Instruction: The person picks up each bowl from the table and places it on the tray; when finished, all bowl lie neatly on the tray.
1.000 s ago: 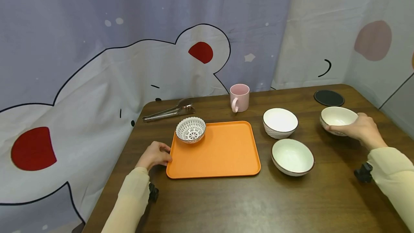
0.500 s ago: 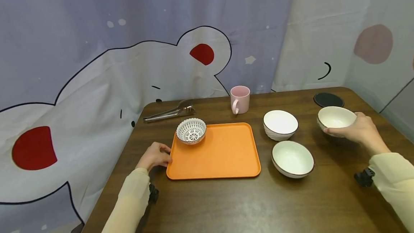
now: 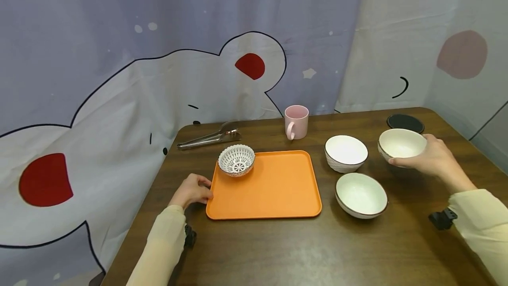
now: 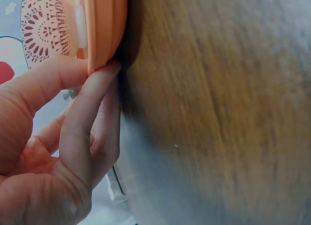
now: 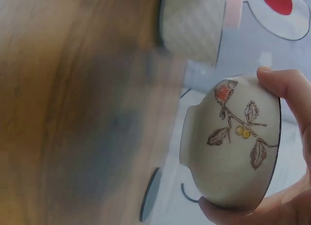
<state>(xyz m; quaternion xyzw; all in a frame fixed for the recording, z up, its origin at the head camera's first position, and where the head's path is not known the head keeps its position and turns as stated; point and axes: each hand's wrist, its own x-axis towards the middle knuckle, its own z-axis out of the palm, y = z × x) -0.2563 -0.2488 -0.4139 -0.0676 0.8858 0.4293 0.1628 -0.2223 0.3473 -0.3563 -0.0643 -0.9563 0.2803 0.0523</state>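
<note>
My right hand (image 3: 434,158) grips a white bowl (image 3: 401,144) by its side, thumb near the rim. In the right wrist view that bowl (image 5: 233,147) shows a painted branch with leaves and yellow berries, and its foot is raised off the table. At the orange tray (image 3: 274,189), my left hand (image 3: 192,191) pinches the left edge between thumb and fingers. A patterned openwork-looking bowl (image 3: 237,161) sits on the tray's back left corner. Right of the tray stand a white textured bowl (image 3: 346,152) and a dark-rimmed bowl (image 3: 361,195).
A pink mug (image 3: 296,122) stands at the back of the wooden table (image 3: 278,255). Metal tongs (image 3: 210,139) lie behind the tray. A round black disc (image 3: 405,123) lies at the back right, behind the held bowl. A printed curtain (image 3: 158,87) hangs along the table's far side.
My right hand has lifted the bowl and carried it a little left, away from its spot near the right edge. The left hand keeps its hold on the tray, which stays in place.
</note>
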